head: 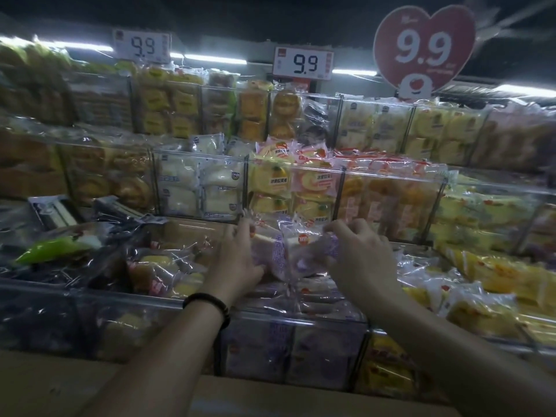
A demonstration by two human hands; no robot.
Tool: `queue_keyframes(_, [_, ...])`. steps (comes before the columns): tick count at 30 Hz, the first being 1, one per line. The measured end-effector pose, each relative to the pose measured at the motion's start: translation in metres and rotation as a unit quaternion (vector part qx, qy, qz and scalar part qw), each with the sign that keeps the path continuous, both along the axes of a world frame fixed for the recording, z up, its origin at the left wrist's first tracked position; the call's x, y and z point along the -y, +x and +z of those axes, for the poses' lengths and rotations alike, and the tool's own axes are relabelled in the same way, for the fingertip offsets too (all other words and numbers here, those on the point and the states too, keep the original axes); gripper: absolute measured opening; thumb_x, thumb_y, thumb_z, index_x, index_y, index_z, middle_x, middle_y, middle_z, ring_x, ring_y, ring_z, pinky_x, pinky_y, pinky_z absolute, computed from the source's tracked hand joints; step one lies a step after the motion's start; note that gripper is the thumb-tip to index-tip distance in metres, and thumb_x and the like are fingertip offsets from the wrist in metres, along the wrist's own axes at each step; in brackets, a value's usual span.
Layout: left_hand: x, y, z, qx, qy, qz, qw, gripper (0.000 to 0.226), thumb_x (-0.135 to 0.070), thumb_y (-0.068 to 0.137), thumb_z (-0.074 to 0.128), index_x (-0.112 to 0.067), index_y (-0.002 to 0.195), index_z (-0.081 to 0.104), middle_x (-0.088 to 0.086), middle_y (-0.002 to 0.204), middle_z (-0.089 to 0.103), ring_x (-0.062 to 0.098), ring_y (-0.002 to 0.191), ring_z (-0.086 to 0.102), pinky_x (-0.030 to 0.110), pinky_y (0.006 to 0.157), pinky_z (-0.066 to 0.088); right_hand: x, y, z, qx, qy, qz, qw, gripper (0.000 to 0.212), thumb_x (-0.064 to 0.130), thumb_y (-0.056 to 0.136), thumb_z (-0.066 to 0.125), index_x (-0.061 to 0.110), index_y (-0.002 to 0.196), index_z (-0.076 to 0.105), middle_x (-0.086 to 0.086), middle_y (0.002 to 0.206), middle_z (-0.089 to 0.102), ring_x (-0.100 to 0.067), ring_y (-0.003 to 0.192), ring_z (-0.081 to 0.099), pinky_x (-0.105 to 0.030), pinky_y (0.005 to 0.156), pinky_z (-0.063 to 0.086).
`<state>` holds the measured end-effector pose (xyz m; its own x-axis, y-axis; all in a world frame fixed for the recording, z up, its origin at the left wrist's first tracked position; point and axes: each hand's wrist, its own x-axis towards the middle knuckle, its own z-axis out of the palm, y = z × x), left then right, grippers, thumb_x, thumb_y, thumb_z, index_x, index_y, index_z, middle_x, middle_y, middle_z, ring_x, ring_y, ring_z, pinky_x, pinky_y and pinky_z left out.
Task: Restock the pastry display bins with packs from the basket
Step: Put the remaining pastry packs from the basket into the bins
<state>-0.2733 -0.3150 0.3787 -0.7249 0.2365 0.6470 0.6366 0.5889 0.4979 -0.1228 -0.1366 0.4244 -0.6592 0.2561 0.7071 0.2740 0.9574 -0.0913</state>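
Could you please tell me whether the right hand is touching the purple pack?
Touching: the head view shows the right hand pinching the purple pack by its wrapper.

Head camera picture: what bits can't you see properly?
- The basket: nowhere in the head view.
- The purple pack: its print is blurred. The left hand and right hand cover its ends, so one pack or two is unclear.
- The price sign: the small print is too tiny to read.
- The dark packs, far left: shadowy and blurred.
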Motion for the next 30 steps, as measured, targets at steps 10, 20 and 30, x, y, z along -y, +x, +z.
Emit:
queue_keyframes(10, [0.001,0.003,0.000,-0.022,-0.029,-0.044,0.998,0.089,-0.055,0.060,0.075,-0.050,0.141,0.036,-0.005,0.151,0.019,0.035,0.141,0.032,0.058,0.116,0.039,0.012,-0.008,0.000,0.207,-0.054,0.026,0.976,0.103,0.092,0.073,0.036,0.027,0.152,0.035,-0.015,0.164,0.019,-0.034,0.153,0.021,-0.062,0.118,0.014])
queue_keyframes(20, [-0.006,0.006,-0.002,-0.059,-0.168,0.022,0.984,0.072,-0.063,0.080,0.071,-0.060,0.138,0.030,-0.001,0.160,0.020,0.035,0.145,0.028,0.060,0.117,0.034,0.023,-0.030,-0.004,0.188,0.047,-0.097,0.976,0.078,0.069,0.095,0.045,0.019,0.153,0.031,-0.023,0.162,0.024,-0.045,0.141,0.038,-0.059,0.110,0.034])
queue_keyframes(30, [0.003,0.020,0.013,0.018,-0.065,0.004,0.998,0.071,-0.056,0.065,0.069,-0.052,0.134,0.049,-0.005,0.156,0.028,0.030,0.143,0.029,0.059,0.116,0.032,0.009,0.021,-0.014,0.137,-0.043,0.025,0.989,0.100,0.076,0.089,0.053,0.019,0.161,0.015,-0.017,0.168,0.018,-0.038,0.156,0.020,-0.061,0.124,0.019])
